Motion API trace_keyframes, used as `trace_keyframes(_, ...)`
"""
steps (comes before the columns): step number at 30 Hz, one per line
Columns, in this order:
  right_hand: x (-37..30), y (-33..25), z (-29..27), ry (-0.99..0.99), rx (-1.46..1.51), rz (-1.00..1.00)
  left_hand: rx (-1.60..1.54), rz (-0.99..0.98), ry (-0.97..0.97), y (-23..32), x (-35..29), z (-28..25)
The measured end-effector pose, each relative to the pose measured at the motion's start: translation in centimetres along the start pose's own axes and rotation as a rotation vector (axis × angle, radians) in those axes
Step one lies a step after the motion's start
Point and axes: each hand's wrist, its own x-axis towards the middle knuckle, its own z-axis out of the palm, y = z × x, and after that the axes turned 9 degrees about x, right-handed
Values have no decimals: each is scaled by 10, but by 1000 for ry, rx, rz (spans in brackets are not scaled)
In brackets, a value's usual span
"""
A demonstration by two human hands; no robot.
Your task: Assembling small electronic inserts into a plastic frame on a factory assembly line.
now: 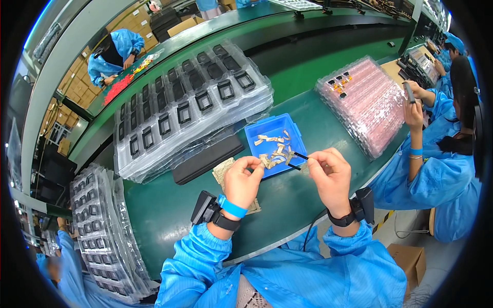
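Observation:
My left hand is closed in a pinch at the near left edge of a blue plastic bin. Whatever its fingertips may hold is too small to make out. Across the bin's near right corner, my right hand pinches a thin black strip, whose exact kind I cannot tell. A second short black piece lies just below it, close to the bin's rim. Inside the bin are several curled beige strips. A beige patterned sheet is partly hidden behind my left hand.
Clear trays with black frames are stacked left of the bin, a long black box before them. More trays stand far left. Pink-lined trays lie to the right, where a co-worker sits. Another person works across the line.

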Motion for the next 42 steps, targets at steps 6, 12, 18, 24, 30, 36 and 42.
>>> trace_keyframes(6,0,-2,-1,13,3,-2,150,249,19,-3,9,7)
trace_keyframes(12,-1,-1,1,6,-13,-20,57,262,3,-1,12,4)
trace_keyframes(18,-5,-2,5,4,-10,-30,5,77,-85,3,11,4)
trace_keyframes(24,-7,-3,4,7,-19,-35,86,260,18,-12,18,12)
trace_keyframes(30,-6,-7,7,2,-127,-123,-61,122,-50,2,12,1)
trace_keyframes(36,-24,3,31,-202,-513,-562,-365,-174,-300,20,-9,-21)
trace_keyframes(42,-41,7,53,-413,-402,-577,-573,-246,-155,3,-33,-42)
